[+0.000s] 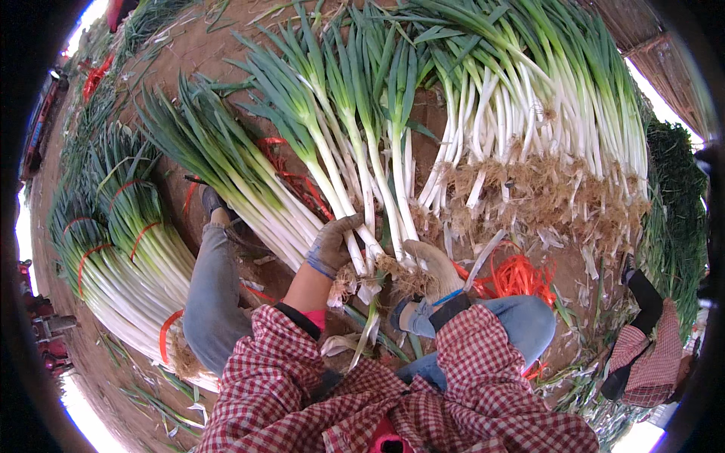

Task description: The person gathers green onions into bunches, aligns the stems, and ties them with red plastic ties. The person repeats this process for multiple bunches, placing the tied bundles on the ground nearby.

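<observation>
My left hand (335, 244), in a soiled work glove, has its fingers around the white lower stem of a green onion (346, 226) near the roots. On the right, my right hand (433, 266), in a pale glove, lies against the root ends of several more stalks (396, 206), its thumb on a white stem. The leaves of these stalks point away from me. Left of my left hand, a row of long green onions (257, 201) lies slanted across the ground, its lower ends near my wrist.
Tied bundles of green onions (136, 289) lie at left, bound with red bands. A large heap of green onions (544, 124) with brown roots lies at upper right. Tangled red plastic twine (518, 277) is by my right knee. A person in a checked garment (651, 362) is at the right.
</observation>
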Demonstrator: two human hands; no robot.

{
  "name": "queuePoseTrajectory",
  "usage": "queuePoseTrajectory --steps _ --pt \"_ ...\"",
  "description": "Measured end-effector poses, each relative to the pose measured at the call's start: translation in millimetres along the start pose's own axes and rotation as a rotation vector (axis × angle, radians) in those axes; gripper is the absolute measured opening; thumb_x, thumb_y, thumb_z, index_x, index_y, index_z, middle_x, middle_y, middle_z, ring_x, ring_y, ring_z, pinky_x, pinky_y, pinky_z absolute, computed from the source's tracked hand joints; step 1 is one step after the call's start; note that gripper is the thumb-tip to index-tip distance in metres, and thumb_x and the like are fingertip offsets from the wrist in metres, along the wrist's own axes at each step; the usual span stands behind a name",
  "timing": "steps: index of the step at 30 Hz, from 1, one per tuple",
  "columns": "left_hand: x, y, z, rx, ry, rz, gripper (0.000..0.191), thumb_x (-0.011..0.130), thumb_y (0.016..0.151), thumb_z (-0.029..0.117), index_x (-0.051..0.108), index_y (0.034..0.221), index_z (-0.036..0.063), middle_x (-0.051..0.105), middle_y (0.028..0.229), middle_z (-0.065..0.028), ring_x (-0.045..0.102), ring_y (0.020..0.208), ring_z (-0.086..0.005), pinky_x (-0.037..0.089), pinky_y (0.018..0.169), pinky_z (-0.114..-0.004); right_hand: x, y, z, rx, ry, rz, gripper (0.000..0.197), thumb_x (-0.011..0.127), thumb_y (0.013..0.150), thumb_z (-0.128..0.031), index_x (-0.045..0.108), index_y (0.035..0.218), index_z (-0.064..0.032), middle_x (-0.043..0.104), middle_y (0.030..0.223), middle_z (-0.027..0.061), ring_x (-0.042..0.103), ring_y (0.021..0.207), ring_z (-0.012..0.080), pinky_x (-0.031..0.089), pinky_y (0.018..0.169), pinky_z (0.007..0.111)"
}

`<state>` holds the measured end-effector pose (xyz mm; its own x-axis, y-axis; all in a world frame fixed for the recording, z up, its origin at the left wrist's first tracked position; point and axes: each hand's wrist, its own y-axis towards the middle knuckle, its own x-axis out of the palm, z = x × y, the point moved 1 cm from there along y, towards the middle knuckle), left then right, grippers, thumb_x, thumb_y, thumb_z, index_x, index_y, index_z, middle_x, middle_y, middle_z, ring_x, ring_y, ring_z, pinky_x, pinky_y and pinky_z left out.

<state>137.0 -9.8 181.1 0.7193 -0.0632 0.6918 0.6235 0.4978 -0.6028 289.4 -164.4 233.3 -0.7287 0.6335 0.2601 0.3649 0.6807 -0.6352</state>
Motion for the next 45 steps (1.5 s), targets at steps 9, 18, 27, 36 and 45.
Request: queuePoseTrajectory --steps 9,18,27,36,45 --pt "37 46 74 0.075 0.569 0.362 0.046 0.066 0.083 0.017 0.049 0.118 -0.0075 0.063 0.094 -0.0161 0.063 0.081 -0.0269 0.055 0.070 -0.038 -17 25 -5 0.172 0.062 -0.046 0.055 0.067 0.078 -0.018 0.050 0.126 0.0032 0.061 0.109 0.0126 0.059 0.099 0.0203 0.046 0.086 0.032" --pt "12 -13 -51 0.049 0.616 -0.017 0.046 0.066 0.085 0.016 0.046 0.124 0.0022 0.061 0.102 -0.0080 0.060 0.084 -0.0167 0.053 0.073 -0.030 -16 29 4 0.200 -0.148 -0.143 0.055 0.069 0.077 -0.016 0.051 0.126 0.0040 0.061 0.114 0.0125 0.056 0.103 0.0205 0.039 0.093 0.030" --pt "10 -12 -67 -0.168 0.199 0.039 0.040 0.068 0.085 0.023 0.055 0.116 0.0004 0.064 0.099 -0.0112 0.064 0.086 -0.0224 0.054 0.075 -0.036 -2 11 26 0.134 -0.256 -0.205 0.047 0.065 0.080 -0.016 0.053 0.121 0.0043 0.061 0.105 0.0083 0.057 0.094 0.0155 0.043 0.086 0.028" --pt "15 -20 -55 -0.150 0.116 -0.061 0.040 0.069 0.081 0.015 0.055 0.114 -0.0022 0.066 0.094 -0.0132 0.066 0.081 -0.0250 0.056 0.072 -0.038 -9 -12 -9 0.124 -0.582 -0.016 0.046 0.061 0.083 -0.028 0.058 0.116 0.0041 0.065 0.094 0.0148 0.061 0.088 0.0220 0.046 0.080 0.032" --pt "21 -51 -69 -0.082 0.214 0.087 0.038 0.069 0.078 0.005 0.058 0.114 0.0012 0.066 0.097 -0.0104 0.065 0.083 -0.0222 0.055 0.074 -0.036 16 -43 37 -0.028 -1.005 0.233 0.062 0.046 0.093 -0.048 0.042 0.135 -0.0013 0.064 0.103 0.0254 0.063 0.096 0.0307 0.051 0.078 0.039"
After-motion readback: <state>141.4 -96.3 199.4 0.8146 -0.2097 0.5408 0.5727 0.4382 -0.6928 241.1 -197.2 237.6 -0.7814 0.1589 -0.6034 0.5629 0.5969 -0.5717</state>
